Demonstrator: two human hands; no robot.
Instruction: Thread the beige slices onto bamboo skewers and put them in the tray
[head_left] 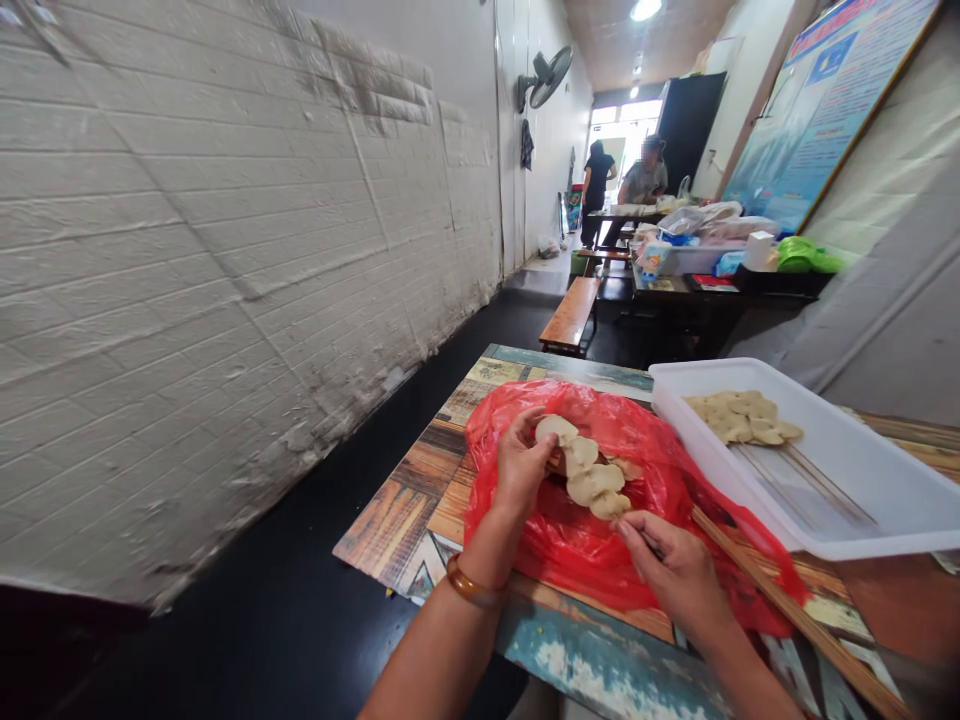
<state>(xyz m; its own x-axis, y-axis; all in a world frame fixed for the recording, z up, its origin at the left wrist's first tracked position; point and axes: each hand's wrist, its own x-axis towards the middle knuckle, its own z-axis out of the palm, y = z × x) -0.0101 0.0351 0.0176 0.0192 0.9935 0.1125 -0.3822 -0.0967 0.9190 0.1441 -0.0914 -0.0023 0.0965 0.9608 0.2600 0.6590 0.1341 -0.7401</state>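
Over a red plastic bag [577,545] on a painted wooden table [600,660], my left hand [521,465] pinches the top pale round slice [556,430] of a row of slices [592,480] threaded on a thin bamboo skewer. My right hand [667,565] is closed on the skewer [795,615] just below the lowest slice; the stick runs on toward the lower right. An amber bangle [471,587] circles my left wrist.
A white plastic tray [862,500] to the right holds finished skewers of slices [746,418]. A white brick wall runs along the left above a dark floor. Farther back stand a wooden bench [571,315], cluttered tables and two people [626,180].
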